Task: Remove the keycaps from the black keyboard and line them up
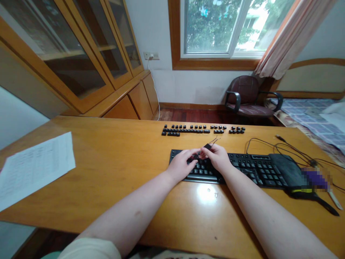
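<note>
A black keyboard (265, 173) lies across the desk under both hands, with keys gone from part of its upper left. My right hand (219, 158) is closed around the black handle of a wire keycap puller (207, 146), whose thin wire prongs point up and away. Close beside it, my left hand (181, 163) rests over the keyboard's left end, thumb and fingers curled around a small black keycap (196, 157). Fingers partly hide this piece. Beyond the keyboard, removed keycaps (188, 130) stand in rows on the desk.
On the wooden desk (121, 158), a printed paper sheet (40, 165) lies far left. To the right are a coiled black cable (285, 144), a black-handled brush (320, 201) and a blurred purple item (316, 179). An office chair (246, 95) stands beyond the desk.
</note>
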Motion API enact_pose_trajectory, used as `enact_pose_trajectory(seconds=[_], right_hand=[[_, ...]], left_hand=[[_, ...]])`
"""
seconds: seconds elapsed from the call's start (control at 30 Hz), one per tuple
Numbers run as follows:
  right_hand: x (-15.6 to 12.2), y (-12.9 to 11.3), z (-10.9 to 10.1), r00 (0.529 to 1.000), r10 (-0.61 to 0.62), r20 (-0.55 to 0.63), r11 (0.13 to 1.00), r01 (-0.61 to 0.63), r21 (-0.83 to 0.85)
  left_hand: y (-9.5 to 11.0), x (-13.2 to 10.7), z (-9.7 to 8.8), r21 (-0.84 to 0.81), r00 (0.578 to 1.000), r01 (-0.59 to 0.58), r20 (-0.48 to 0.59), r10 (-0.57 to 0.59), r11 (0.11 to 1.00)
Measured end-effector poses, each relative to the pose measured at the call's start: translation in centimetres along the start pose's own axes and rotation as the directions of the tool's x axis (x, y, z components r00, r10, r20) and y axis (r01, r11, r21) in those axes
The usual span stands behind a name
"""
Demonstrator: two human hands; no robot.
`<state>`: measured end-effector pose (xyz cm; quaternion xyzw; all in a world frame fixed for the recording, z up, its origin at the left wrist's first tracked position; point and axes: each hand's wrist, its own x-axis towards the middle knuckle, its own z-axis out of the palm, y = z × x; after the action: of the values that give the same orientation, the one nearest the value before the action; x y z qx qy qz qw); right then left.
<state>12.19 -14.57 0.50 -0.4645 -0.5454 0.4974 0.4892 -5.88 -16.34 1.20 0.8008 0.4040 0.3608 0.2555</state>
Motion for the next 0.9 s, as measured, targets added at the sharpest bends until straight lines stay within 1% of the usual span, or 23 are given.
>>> enact_pose_trajectory(seconds=[0.07, 0.2, 0.33, 0.43, 0.6, 0.8, 0.9], right_hand=[[0.1, 0.0, 0.0, 1.0, 0.025, -0.011, 0.999, -0.024, 0.037], [0.2, -0.1, 0.1, 1.0, 0.025, -0.011, 0.999, -0.025, 0.038], [0.1, -0.3, 0.2, 0.999, 0.021, -0.033, 0.999, -0.02, 0.04], [0.0, -0.5, 0.3, 0.999, 0.011, -0.048, 0.999, -0.01, 0.034], [0.0, -0.4, 0.3, 0.998, -0.02, -0.062, 1.0, 0.019, -0.014], [0.0, -0.1, 0.1, 0.995, -0.085, -0.048, 0.976, 0.073, -0.206], [0.0, -0.1, 0.1, 0.994, -0.102, -0.047, 0.965, 0.087, -0.247]], left_hand=[[-0.1, 0.0, 0.1, 0.029, 0.998, -0.056, -0.011, 0.056, 0.998], [-0.5, -0.1, 0.4, 0.113, 0.988, -0.147, -0.039, 0.152, 0.983], [-0.7, -0.1, 0.6, 0.241, 0.971, -0.196, -0.09, 0.223, 0.951], [-0.5, -0.1, 0.4, 0.294, 0.971, -0.193, -0.083, 0.226, 0.936], [0.0, -0.1, 0.3, 0.333, 0.969, -0.194, -0.079, 0.232, 0.923], [0.3, -0.2, 0.4, 0.378, 0.966, -0.212, -0.058, 0.251, 0.901], [0.4, -0.2, 0.4, 0.348, 0.966, -0.215, -0.06, 0.251, 0.912]])
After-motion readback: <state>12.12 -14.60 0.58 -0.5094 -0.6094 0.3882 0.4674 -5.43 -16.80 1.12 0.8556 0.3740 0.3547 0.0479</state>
